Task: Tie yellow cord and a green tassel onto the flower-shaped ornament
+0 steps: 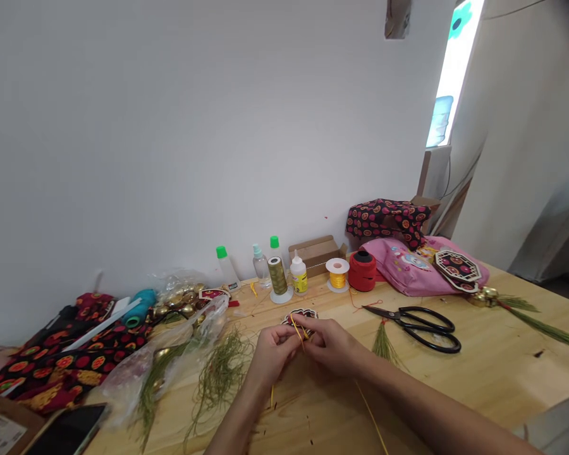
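My left hand (pixel 275 351) and my right hand (pixel 330 344) meet over the wooden table, fingers pinched close together. Between them runs a yellow cord (pixel 296 327), looped around the fingertips. One length of it trails down across the table under my right forearm. Just beyond the fingers lies a dark patterned ornament with a pale scalloped edge (pixel 308 313), partly covered by my hands. Whether the cord passes through the ornament is hidden. To the right are black-handled scissors (pixel 420 323) and a green tassel (pixel 384 344) with a red tie.
Loose green threads (pixel 222 370) and a plastic bag (pixel 123 385) lie left. Along the wall stand a glue bottle (pixel 298 276), an olive thread spool (pixel 277 278), a yellow cord spool (pixel 337 278) and a red thread cone (pixel 362 273). A pink bag (pixel 408 272) sits right; a phone (pixel 69 430) lies front left.
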`<state>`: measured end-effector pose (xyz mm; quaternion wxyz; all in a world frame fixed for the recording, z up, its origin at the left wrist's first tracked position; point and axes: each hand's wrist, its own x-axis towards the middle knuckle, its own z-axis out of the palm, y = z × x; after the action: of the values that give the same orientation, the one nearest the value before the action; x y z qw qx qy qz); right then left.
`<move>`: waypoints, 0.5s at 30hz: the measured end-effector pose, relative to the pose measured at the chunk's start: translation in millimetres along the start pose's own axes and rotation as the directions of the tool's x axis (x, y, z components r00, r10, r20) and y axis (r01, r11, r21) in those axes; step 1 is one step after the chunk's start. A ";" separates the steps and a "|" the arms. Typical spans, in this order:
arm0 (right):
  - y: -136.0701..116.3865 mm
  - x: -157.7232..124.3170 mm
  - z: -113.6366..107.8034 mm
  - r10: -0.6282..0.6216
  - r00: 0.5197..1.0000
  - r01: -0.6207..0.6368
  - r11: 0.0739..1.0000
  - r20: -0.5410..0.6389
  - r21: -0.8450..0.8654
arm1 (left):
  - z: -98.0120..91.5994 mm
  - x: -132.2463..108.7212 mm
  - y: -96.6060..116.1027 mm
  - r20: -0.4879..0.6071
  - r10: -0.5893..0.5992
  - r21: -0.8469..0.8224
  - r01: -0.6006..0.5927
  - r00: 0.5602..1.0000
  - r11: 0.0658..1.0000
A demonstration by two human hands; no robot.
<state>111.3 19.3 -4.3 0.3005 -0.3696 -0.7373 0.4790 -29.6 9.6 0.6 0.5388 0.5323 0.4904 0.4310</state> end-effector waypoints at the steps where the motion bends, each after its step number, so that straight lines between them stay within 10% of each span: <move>1: 2.3 0.4 0.4 -0.037 0.998 0.033 0.995 -0.043 -0.089 | -0.2 -0.5 0.9 0.001 -0.005 -0.003 0.005 1.000 1.000; 15: -0.7 -0.8 -8.3 -0.207 0.962 0.062 0.798 -0.176 -0.599 | -5.0 1.3 6.4 -0.060 0.056 0.035 -0.054 0.997 0.998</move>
<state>118.2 22.4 -0.7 0.2890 -0.4442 -0.8333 0.1576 -33.9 12.0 7.1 0.5026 0.5410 0.4991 0.4534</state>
